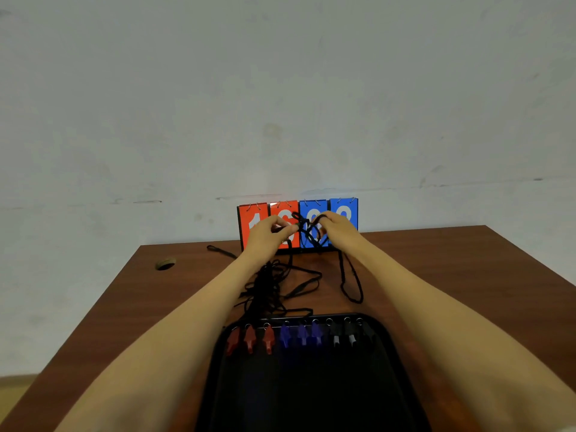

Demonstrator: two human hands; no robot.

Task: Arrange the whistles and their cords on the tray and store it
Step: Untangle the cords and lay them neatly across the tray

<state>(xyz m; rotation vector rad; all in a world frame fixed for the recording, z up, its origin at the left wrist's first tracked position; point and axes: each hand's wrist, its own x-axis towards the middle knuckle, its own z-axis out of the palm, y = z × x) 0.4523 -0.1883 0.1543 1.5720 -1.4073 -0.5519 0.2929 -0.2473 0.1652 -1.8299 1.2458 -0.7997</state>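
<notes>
- Nine whistles lie in a row along the far edge of the black tray.
- Left hand and right hand: fingers of each pinch one black cord, raised at far centre.
- Cord tangle lies on the worktop beyond the tray.

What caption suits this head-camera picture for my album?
Left hand and right hand hold a tangled cord; nine whistles line the tray.

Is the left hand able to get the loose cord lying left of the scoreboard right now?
Probably not yet: the left hand pinches the black cord stretched to the right hand. Once it lets go, the loose cord lies close by with nothing between.
</notes>
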